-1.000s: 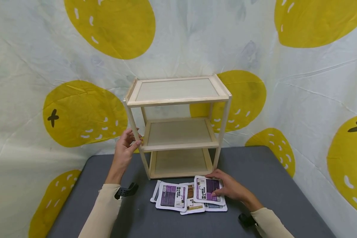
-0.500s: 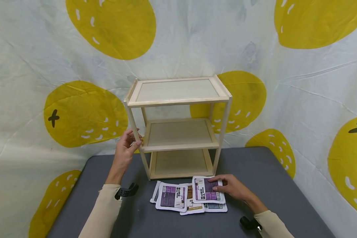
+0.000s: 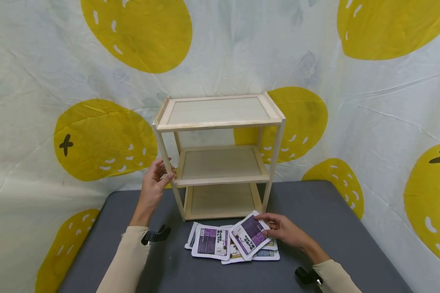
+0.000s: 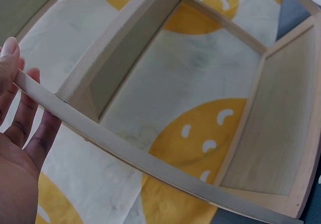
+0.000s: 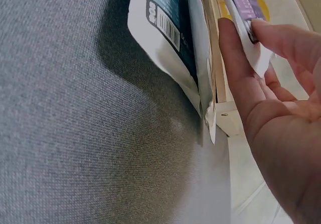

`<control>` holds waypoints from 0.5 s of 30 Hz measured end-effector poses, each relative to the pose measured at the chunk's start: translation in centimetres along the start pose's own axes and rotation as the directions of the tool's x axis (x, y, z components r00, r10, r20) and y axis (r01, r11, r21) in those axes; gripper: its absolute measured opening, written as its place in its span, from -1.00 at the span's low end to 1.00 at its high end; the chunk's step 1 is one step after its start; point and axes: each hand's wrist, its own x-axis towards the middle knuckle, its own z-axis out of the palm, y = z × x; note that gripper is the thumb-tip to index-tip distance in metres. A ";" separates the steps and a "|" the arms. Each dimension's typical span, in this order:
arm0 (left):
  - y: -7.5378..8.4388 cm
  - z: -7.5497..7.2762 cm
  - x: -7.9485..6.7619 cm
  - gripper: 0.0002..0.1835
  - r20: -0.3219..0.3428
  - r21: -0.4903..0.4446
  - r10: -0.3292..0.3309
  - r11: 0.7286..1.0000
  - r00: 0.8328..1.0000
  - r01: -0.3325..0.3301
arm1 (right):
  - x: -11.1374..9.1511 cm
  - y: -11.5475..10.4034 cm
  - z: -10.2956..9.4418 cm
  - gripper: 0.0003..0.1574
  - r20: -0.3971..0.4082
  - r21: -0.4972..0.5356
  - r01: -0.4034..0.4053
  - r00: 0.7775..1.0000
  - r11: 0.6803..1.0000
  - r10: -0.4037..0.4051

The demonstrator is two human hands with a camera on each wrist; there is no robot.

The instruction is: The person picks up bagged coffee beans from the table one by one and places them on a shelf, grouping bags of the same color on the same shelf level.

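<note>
A small three-tier wooden shelf (image 3: 220,179) stands on the grey table. My left hand (image 3: 155,181) holds its front left post at the height of the middle tier; in the left wrist view the thumb lies on one side of the post (image 4: 125,141) and the fingers on the other. My right hand (image 3: 284,231) pinches the right edge of a flat purple-and-white packet (image 3: 250,236) between thumb and fingers. The right wrist view shows that packet's corner (image 5: 258,61) raised above the others. It is turned at a slant and covers part of the pile.
Several similar flat packets lie overlapping before the shelf, with a purple one (image 3: 212,243) on the left and a blue-labelled one (image 3: 267,255) on the right. The grey table (image 3: 337,232) extends to both sides. A fruit-printed cloth (image 3: 220,49) hangs behind.
My right hand has lifted the purple packet, which has shifted slightly left and turned from nearly straight to slanted, uncovering another packet beneath. The left hand stays on the post.
</note>
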 end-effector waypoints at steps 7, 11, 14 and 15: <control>0.0 0.0 0.1 -0.52 0.000 0.003 0.007 1.000 1.000 -0.007 | 0.0 -0.3 0.0 -0.60 -0.074 -0.150 -0.050 0.996 0.988 0.039; 0.0 0.0 0.0 -0.51 0.004 -0.006 -0.002 1.000 1.000 0.002 | -0.1 -0.5 0.4 -0.51 -0.103 -0.186 -0.102 0.991 0.977 0.084; -0.1 0.0 0.0 -0.50 0.008 -0.009 -0.006 1.000 1.000 0.006 | -0.1 -0.4 0.8 -0.33 -0.093 -0.172 -0.082 0.993 0.982 0.067; 0.0 0.0 0.0 -0.50 0.008 -0.008 -0.007 1.000 1.000 0.007 | -0.1 -0.4 0.9 -0.29 -0.089 -0.171 -0.066 0.995 0.983 0.051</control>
